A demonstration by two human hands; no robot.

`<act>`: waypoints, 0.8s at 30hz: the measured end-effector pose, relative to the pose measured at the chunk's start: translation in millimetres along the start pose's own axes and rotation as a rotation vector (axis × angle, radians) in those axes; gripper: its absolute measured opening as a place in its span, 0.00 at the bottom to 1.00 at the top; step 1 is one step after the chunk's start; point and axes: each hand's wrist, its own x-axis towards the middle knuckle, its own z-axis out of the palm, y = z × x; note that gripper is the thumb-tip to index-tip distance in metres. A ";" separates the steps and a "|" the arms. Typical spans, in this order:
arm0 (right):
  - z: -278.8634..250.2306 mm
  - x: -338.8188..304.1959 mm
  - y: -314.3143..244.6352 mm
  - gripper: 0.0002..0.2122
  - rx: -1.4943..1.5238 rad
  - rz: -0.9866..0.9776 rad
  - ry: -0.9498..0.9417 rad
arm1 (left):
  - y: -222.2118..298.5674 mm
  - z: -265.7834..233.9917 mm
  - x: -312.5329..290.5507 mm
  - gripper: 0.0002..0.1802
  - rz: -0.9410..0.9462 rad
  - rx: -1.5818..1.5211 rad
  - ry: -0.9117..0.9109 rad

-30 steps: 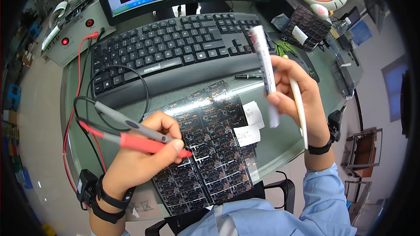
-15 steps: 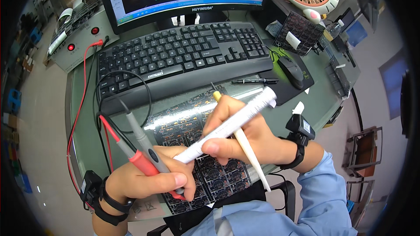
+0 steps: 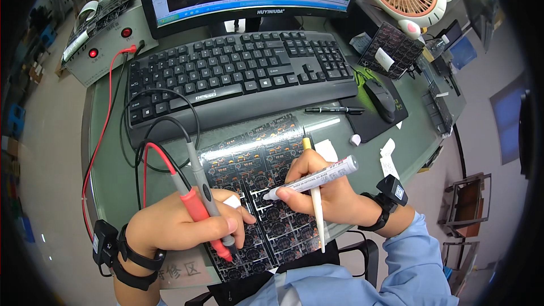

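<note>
Right hand [image 3: 327, 194] grips a white marker [image 3: 334, 173], tip apparently touching the circuit-board panel [image 3: 283, 228] below; left hand [image 3: 180, 219] clasps test probes [image 3: 194, 205]!

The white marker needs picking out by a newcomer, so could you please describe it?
Below the black keyboard lies a dark circuit panel. Over it, the right hand holds the white marker, pointing left. It is thicker than the same hand's yellow-ended white stick.
</note>
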 end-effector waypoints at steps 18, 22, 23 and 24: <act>-1.0 -2.3 0.2 0.11 -0.054 -0.097 -0.060 | -0.8 4.3 1.0 0.22 -0.045 -0.027 0.041; 1.7 -0.3 4.5 0.12 -0.091 -0.050 0.002 | -4.9 -1.1 2.6 0.22 -0.005 -0.045 0.026; 1.2 -0.8 4.5 0.12 -0.079 -0.048 0.019 | -3.0 -0.6 2.4 0.22 -0.007 -0.039 0.028; -0.2 -0.1 2.3 0.12 -0.076 -0.054 0.022 | -1.2 -0.4 1.9 0.22 0.007 -0.030 0.029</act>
